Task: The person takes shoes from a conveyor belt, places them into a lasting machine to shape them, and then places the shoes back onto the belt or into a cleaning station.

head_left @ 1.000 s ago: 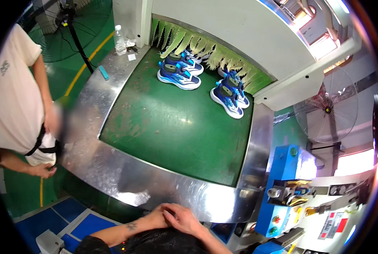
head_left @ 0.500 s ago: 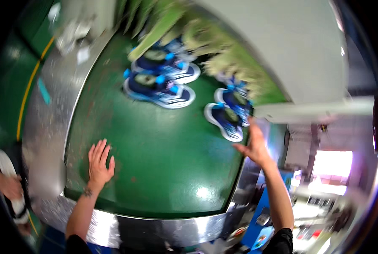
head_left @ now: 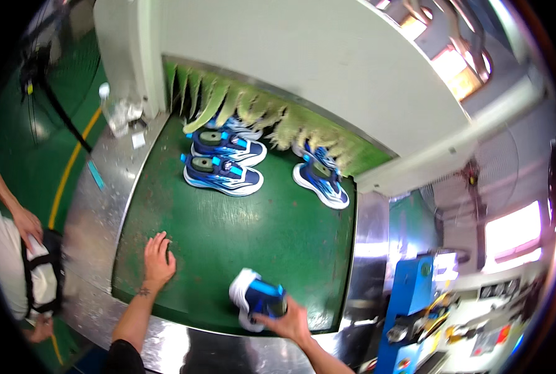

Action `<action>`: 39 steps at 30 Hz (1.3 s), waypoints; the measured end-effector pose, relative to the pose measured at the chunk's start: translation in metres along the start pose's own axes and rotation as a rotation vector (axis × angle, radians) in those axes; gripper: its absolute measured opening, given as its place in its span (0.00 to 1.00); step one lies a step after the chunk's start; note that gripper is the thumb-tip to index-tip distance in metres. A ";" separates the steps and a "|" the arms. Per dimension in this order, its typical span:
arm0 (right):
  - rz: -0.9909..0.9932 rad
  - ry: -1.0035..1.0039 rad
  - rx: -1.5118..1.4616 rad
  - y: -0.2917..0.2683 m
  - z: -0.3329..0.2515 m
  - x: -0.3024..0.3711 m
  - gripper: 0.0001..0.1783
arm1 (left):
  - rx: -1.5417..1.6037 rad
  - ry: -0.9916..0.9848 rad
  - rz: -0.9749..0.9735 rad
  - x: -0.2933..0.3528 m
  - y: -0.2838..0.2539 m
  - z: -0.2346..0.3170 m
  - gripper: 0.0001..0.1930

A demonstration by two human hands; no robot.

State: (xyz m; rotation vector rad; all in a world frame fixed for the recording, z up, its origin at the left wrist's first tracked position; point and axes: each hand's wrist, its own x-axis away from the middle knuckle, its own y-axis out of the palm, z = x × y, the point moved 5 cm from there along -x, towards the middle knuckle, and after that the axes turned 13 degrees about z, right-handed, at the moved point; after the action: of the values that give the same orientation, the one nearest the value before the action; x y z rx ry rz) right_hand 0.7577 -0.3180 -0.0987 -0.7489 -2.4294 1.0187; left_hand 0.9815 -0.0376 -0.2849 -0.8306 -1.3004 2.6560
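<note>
The right hand [head_left: 292,321] clasped a shoe [head_left: 262,299] that jutted out to its left, navy, bright blue and white, while the left hand [head_left: 159,263] was loosely spread.

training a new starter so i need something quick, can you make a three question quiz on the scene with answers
1. Which hand is holding a shoe?
2. True or false: the left hand is gripping a shoe too.
3. What hangs at the far end of the green surface?
a) a row of metal hooks
b) a ragged fringe
c) a clear glass door

Key:
1. The right hand.
2. False; the left hand holds nothing.
3. b
</note>
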 end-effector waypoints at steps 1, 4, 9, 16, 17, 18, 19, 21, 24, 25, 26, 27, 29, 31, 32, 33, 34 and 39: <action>-0.053 0.079 -0.054 -0.010 -0.004 0.042 0.42 | -0.063 -0.065 0.005 0.002 -0.008 0.000 0.22; -0.021 0.092 -0.160 -0.067 0.028 0.159 0.41 | 0.564 -0.515 -0.859 0.028 -0.020 0.122 0.35; 0.062 -0.923 0.106 -0.174 -0.054 0.207 0.34 | 0.939 -0.678 -1.878 0.108 -0.124 0.295 0.44; 0.280 0.095 -1.164 -0.150 0.037 0.342 0.53 | 1.485 -0.578 -1.280 0.130 -0.213 0.428 0.46; 0.374 0.001 -1.035 -0.148 0.035 0.347 0.52 | 1.450 -0.518 -1.259 0.147 -0.208 0.445 0.47; 0.453 -0.111 -0.870 -0.159 0.039 0.360 0.51 | 1.454 -0.445 -1.212 0.172 -0.207 0.474 0.48; 0.535 -0.053 -0.945 -0.168 0.060 0.376 0.51 | 1.517 -0.425 -1.222 0.197 -0.205 0.502 0.47; 0.600 -0.055 -0.821 -0.212 0.098 0.408 0.48 | 1.575 -0.494 -1.306 0.235 -0.206 0.544 0.46; 0.589 0.139 -0.964 -0.257 0.149 0.452 0.39 | 1.516 -0.612 -1.295 0.302 -0.189 0.590 0.39; 0.675 0.225 -0.910 -0.258 0.175 0.466 0.39 | 1.400 -0.611 -1.237 0.316 -0.179 0.602 0.32; 0.759 0.308 -0.853 -0.257 0.198 0.478 0.38 | 1.406 -0.631 -1.094 0.324 -0.171 0.618 0.25; 0.809 0.350 -0.971 -0.255 0.214 0.491 0.37 | 1.444 -0.563 -1.012 0.329 -0.150 0.632 0.24; 0.819 0.366 -1.172 -0.286 0.218 0.508 0.36 | 1.402 -0.267 -0.774 0.317 -0.136 0.664 0.21; 0.770 0.408 -1.092 -0.311 0.231 0.519 0.34 | 1.268 -0.167 -0.957 0.288 -0.113 0.728 0.24; 0.762 0.427 -1.061 -0.322 0.239 0.521 0.33 | 1.246 -0.109 -1.027 0.281 -0.084 0.767 0.29; 0.802 0.387 -1.023 -0.337 0.239 0.517 0.29 | 1.214 -0.022 -1.097 0.273 -0.046 0.805 0.35; 0.826 0.386 -1.060 -0.347 0.238 0.512 0.28 | 1.237 0.202 -1.077 0.265 -0.009 0.844 0.40; 0.728 0.712 -1.039 -0.388 0.248 0.488 0.35 | 0.766 0.803 -0.916 0.266 0.174 1.024 0.45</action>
State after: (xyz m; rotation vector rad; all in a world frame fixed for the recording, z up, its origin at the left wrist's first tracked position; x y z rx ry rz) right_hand 0.1205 -0.3793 0.1005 -1.9825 -1.8836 -0.4541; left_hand 0.2761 -0.8015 -0.0244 -0.7560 -0.2642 1.5613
